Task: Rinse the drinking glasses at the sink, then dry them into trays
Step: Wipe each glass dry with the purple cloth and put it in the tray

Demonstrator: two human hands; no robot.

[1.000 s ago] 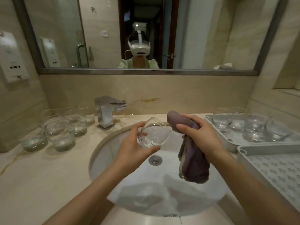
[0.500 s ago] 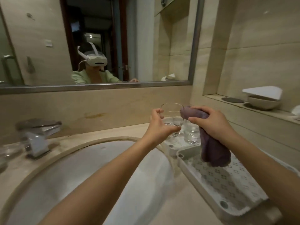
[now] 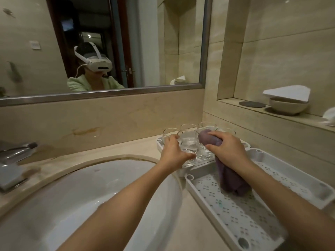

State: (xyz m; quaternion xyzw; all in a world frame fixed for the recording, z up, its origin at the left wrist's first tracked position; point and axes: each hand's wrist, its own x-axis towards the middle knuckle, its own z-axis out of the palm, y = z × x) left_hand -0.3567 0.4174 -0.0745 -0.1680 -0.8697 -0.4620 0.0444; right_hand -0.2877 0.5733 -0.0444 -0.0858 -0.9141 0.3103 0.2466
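Left hand (image 3: 173,151) grasping clear drinking glass (image 3: 187,144) in far white perforated tray (image 3: 160,142), 1 o'clock of white sink basin (image 3: 72,205). Right hand (image 3: 226,149) clenched on purple cloth (image 3: 230,180).

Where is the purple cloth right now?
In the right hand, the purple cloth hangs onto the near tray, right of the sink.

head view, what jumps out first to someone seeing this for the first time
Two bare hands meet over a cluster of clear glasses in the far white tray: the left hand grips one glass, and the right hand clutches a purple cloth that hangs over the nearer tray. Left of them lies the big white sink, and the mirror above reflects a person in a white headset.
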